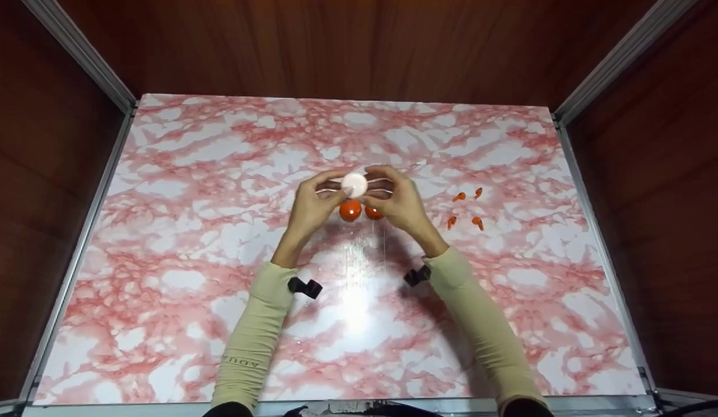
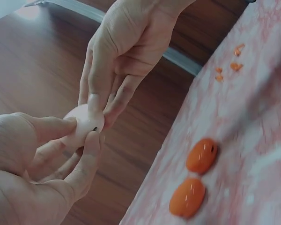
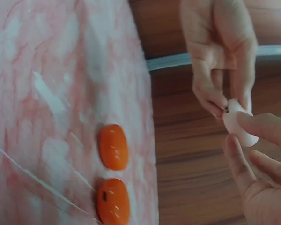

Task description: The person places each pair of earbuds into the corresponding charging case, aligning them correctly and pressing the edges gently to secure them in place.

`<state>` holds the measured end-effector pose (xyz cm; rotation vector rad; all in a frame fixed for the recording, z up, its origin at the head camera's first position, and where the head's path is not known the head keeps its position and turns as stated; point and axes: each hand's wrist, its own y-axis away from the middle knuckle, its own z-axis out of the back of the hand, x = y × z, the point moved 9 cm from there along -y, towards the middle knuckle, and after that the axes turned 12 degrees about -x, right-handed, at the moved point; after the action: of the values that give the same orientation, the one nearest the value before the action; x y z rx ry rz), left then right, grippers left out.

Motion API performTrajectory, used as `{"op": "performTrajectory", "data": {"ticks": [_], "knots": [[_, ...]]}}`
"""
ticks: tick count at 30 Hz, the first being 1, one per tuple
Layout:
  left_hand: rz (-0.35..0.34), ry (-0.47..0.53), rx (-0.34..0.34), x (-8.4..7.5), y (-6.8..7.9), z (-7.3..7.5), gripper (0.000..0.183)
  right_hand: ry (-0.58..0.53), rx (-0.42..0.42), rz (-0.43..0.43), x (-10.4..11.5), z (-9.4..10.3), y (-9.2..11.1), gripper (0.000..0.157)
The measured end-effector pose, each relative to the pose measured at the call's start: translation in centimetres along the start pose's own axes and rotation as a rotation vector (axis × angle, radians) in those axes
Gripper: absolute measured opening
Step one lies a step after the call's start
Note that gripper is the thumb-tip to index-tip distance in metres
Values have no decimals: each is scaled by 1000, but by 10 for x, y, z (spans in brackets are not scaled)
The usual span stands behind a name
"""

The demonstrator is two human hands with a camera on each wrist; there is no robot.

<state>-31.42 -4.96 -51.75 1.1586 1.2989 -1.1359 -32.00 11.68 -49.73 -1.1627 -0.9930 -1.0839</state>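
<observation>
A small white rounded earbud case is held up above the table between both hands. My left hand pinches it from the left, thumb on its near face. From the other side my right hand grips it with thumb and fingers. A small dark slot shows on the white case in the left wrist view. Below the hands, two glossy orange earbud cases lie side by side on the table; the right-hand one bears a dark slot and is partly hidden by the right hand in the head view.
Several orange earbuds lie spread on the table to the right of the hands. The pink-and-white marbled tabletop is bounded by dark wooden walls with metal edge rails.
</observation>
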Motion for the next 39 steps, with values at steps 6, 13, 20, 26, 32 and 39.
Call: {"op": "performTrajectory", "data": {"ticks": [6,13,20,26,32,39], "knots": [[12,-124,-60,21,-3,30,34,210,110,66,-16,-41,0,48],[78,-294,-75,53,1,59,36,489,208,103,-38,-72,0,41],[154,-356,-61,74,1,71,38,618,295,168,-55,-94,-4,41],[93,-497,-124,76,-2,81,32,721,297,216,-62,-103,-6,38],[48,-580,-134,76,-8,80,29,774,293,167,-71,-104,-9,40],[25,-601,-152,76,-12,81,28,810,311,157,-73,-106,-13,44]]}}
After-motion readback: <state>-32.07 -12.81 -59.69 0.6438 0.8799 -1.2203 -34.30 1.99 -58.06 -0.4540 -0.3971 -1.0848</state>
